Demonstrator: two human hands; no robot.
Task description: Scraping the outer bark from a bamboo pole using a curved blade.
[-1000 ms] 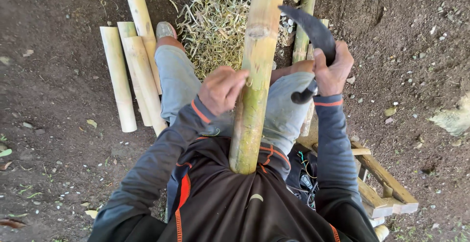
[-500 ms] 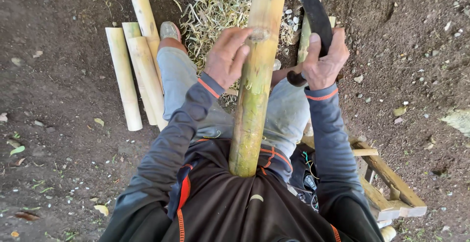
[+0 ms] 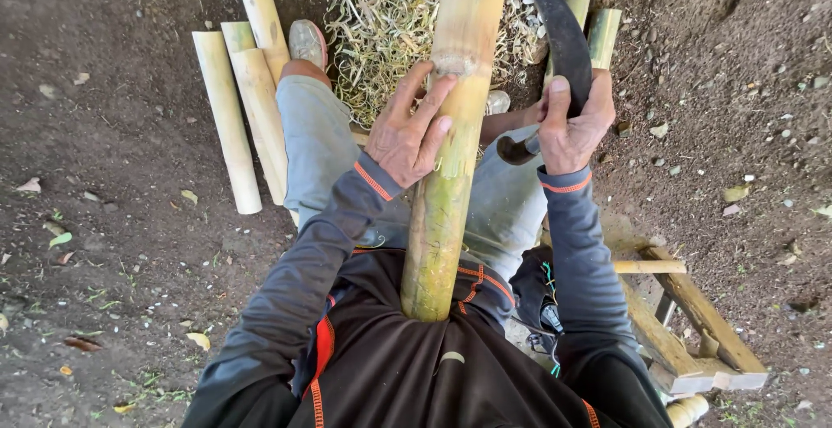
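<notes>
**Curved blade held close beside the steadying hand**

A thick bamboo pole (image 3: 451, 151) is propped against the seated person's chest and slanted away over the knees toward a heap of pale shavings (image 3: 381, 21) on the dirt floor (image 3: 113, 220). The left hand (image 3: 407, 129) is laid against the pole just below a node ring, its fingers (image 3: 431, 103) spread along the surface rather than closed around it. The right hand (image 3: 572, 129) is closed on the handle of a dark curved knife (image 3: 559, 29), with the thumb pressed up along the blade's back and the blade rising to the right of the pole.

The main risk is judged to be a cut to the left hand: the blade is held near it, and if a stroke were started above the node and slipped on the smooth skin, it could be carried toward those outstretched fingers. Because the pole is only rested on, not gripped, it could also roll or slide off the chest under sideways force. The trimmed bamboo lengths (image 3: 238, 107) lying beside the left leg lie well apart from the blade.
</notes>
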